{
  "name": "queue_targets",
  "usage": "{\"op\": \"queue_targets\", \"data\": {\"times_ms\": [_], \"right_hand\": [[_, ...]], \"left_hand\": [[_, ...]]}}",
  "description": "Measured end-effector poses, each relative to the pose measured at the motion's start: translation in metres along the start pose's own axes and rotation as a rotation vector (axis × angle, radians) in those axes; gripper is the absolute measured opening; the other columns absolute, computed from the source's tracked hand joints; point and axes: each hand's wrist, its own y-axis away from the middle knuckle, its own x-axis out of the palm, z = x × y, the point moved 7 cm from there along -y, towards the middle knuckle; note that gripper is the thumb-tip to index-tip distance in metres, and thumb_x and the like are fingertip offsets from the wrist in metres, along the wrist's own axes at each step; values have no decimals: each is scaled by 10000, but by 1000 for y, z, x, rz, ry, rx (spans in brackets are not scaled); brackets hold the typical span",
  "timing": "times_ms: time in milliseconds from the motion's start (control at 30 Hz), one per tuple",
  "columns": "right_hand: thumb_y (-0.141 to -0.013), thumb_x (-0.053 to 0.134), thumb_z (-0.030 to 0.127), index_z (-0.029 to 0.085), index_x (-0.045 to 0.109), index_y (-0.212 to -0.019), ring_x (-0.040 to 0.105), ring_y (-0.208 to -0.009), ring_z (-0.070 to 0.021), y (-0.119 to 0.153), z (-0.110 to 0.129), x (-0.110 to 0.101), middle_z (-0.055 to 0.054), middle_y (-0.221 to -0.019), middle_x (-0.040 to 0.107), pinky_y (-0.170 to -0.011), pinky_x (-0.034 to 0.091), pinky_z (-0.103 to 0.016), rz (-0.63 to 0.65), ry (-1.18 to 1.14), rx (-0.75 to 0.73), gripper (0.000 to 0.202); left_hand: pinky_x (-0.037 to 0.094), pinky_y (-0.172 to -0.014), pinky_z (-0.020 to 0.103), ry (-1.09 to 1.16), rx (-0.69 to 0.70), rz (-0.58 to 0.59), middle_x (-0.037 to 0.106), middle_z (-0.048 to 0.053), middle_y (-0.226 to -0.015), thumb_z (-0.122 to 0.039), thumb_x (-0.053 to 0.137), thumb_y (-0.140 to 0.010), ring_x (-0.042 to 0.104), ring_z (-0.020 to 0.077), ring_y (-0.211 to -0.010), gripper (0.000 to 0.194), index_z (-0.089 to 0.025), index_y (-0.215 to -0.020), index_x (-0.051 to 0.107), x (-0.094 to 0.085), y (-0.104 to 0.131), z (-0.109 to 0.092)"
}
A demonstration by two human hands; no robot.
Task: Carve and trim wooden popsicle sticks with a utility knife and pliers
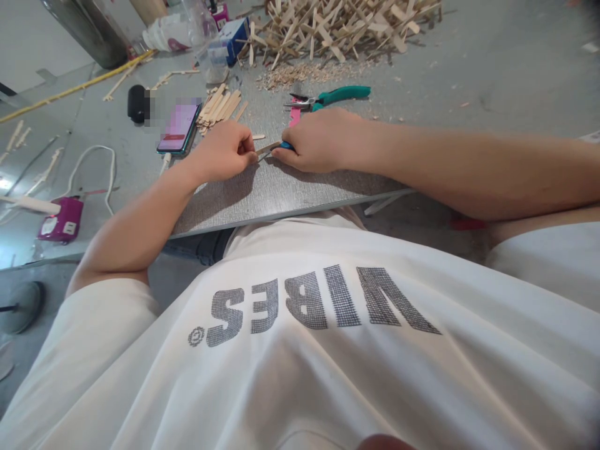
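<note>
Wooden stick (269, 148), at twelve o'clock from the shirt (290, 362), is pinched by the left hand (222, 150); at its three o'clock, a blue-handled tool (287, 145) is gripped by the right hand (321, 140). Close tool work seems in hand; steady support seems called for.

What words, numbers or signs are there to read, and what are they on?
"VIBES": on the white shirt, upside down, with a small round sign too tiny to make out.
Too small or blurred to read: the purple box, phone and blue box.
</note>
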Motion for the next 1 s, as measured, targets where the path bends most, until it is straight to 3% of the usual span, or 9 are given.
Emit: {"op": "queue_targets", "data": {"times_ms": [433, 600, 800, 1000], "right_hand": [[-1170, 424, 726, 203, 789, -941, 834, -1120, -371, -3, -2, 0, -168, -980, 861, -900, 598, -483, -48, -64, 6, 678], [-1149, 468, 753, 222, 766, -867, 833, -1099, -372, -6, -6, 3, -139, -883, 837, -888, 579, -491, -70, -106, 22, 671], [-1183, 396, 716, 207, 799, -993, 813, -1003, -377, 1, -1, -4, -184, -978, 831, -827, 567, -484, 30, -30, -23, 676], [-1183, 333, 764, 221, 804, -1105, 802, -979, -351, 3, -2, -8, -175, -985, 835, -831, 562, -460, 74, 13, -41, 723]], "left_hand": [[577, -893, 365, 18, -10, 11, 798, 62, -758, -376, 772, -867, 798, 292, -966, 182, -240, -766, 706, -1, 2, 1], [563, -856, 336, 52, -37, 52, 774, 37, -723, -341, 759, -888, 770, 237, -846, 184, -232, -744, 718, 4, 1, -1], [549, -759, 310, 145, -83, 143, 712, 2, -656, -316, 767, -923, 678, 157, -605, 194, -214, -763, 727, 12, 0, 2], [574, -775, 327, 149, -83, 140, 697, -4, -631, -361, 797, -906, 690, 167, -599, 168, -216, -823, 785, 12, -1, 3]]}}
